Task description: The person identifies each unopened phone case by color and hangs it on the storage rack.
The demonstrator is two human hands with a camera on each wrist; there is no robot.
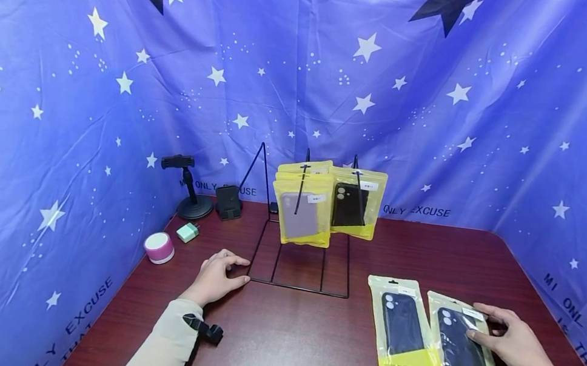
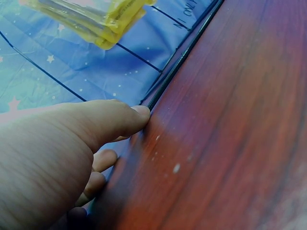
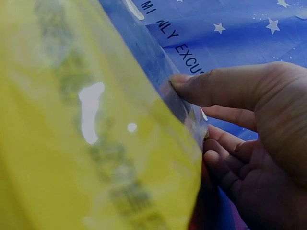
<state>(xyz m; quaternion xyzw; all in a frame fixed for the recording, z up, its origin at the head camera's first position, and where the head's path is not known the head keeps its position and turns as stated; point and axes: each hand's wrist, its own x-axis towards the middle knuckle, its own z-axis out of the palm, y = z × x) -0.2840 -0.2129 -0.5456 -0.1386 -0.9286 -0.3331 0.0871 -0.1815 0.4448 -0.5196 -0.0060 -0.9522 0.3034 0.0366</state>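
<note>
My left hand point(image 1: 217, 277) pinches the front left corner of a black wire display rack point(image 1: 307, 291) between thumb and fingers. In the left wrist view the thumb lies against the wire. At the right, my right hand point(image 1: 519, 346) grips the right edge of a packaged phone case point(image 1: 463, 344), a dark case in a clear and yellow pouch. The right wrist view has the thumb on its front and the other fingers behind. Beside it lies another packaged phone case point(image 1: 402, 324), its lower right corner touching or overlapping the held one. More pouches point(image 1: 303, 215) hang from the rack's hooks, one with a black case point(image 1: 350, 205).
Left of the rack stand a phone holder point(image 1: 192, 204) on a round base and a small black stand point(image 1: 228, 202). A pale green charger plug point(image 1: 188, 232) and a pink-and-white round container point(image 1: 159, 248) lie nearer. A blue starry cloth point(image 1: 303, 105) surrounds the dark red table point(image 1: 296, 342).
</note>
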